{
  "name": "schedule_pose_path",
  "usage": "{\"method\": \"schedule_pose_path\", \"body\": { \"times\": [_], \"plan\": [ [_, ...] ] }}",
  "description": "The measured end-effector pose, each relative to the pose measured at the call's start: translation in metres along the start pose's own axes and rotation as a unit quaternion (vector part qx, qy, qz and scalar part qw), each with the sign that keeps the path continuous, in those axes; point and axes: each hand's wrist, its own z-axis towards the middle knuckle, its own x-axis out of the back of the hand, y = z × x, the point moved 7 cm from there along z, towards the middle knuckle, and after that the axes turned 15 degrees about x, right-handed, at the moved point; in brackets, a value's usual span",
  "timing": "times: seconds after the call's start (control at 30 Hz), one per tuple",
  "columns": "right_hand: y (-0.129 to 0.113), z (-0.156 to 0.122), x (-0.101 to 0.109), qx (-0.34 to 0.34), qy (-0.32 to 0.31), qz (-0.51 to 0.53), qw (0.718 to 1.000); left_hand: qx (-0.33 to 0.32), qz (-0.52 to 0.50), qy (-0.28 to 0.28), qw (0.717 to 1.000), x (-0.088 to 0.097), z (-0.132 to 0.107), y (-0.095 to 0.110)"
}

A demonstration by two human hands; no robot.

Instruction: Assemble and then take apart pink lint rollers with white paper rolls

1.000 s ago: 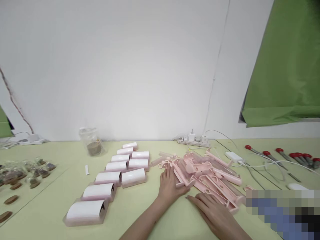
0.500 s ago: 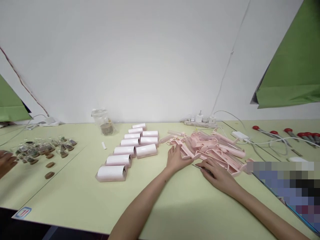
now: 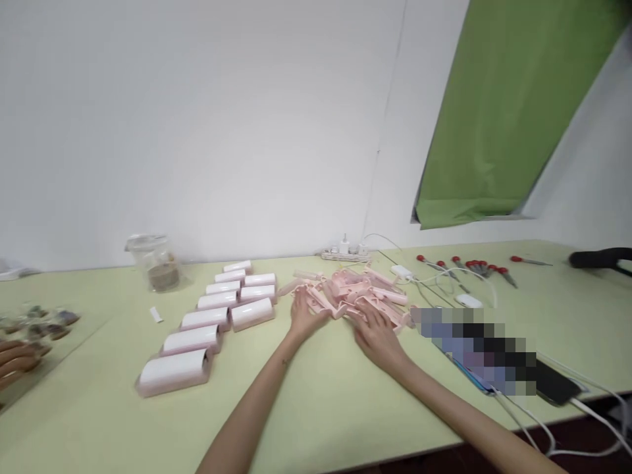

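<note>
My left hand [image 3: 307, 318] is at the near left side of a heap of pink plastic parts [image 3: 351, 284], its fingers and thumb round a pink plastic handle [image 3: 320, 301]. Just to the right, my right hand [image 3: 379, 339] reaches over the heap's near edge, fingers bent onto the pink parts. The thin metal tool seen in it earlier is hidden now. Left of the heap, several white rolls in pink holders, likely lint rollers [image 3: 174, 370], lie in two slanting rows.
Another person's hand [image 3: 18, 361] is at the left edge, near small glass-topped pieces [image 3: 54, 322]. A clear bag [image 3: 160, 270] stands at the back. A power strip [image 3: 345, 251], red-ended tools [image 3: 476, 264], cables and a phone [image 3: 555, 382] are on the right.
The view has turned right, bringing the phone and more red-ended tools into sight. My right hand has moved forward onto the pink parts, and its metal tool no longer shows.
</note>
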Motion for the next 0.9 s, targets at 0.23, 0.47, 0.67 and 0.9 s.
{"method": "schedule_pose_path", "body": {
  "times": [0.23, 0.47, 0.67, 0.9],
  "plan": [
    [0.008, -0.005, -0.004, -0.063, 0.008, -0.068, 0.996, 0.001, 0.131, -0.016, 0.991, -0.008, 0.004, -0.010],
    [0.009, 0.002, -0.004, -0.053, -0.024, -0.083, 0.995, 0.012, 0.217, -0.040, 0.975, -0.031, 0.015, 0.004],
    [0.016, 0.002, -0.004, -0.019, 0.014, -0.119, 0.993, 0.001, 0.194, 0.009, 0.981, -0.040, 0.020, 0.018],
    [-0.018, -0.006, 0.026, 0.162, 0.127, -0.088, 0.975, 0.003, 0.060, 0.134, 0.989, 0.015, -0.021, 0.026]
  ]
}}
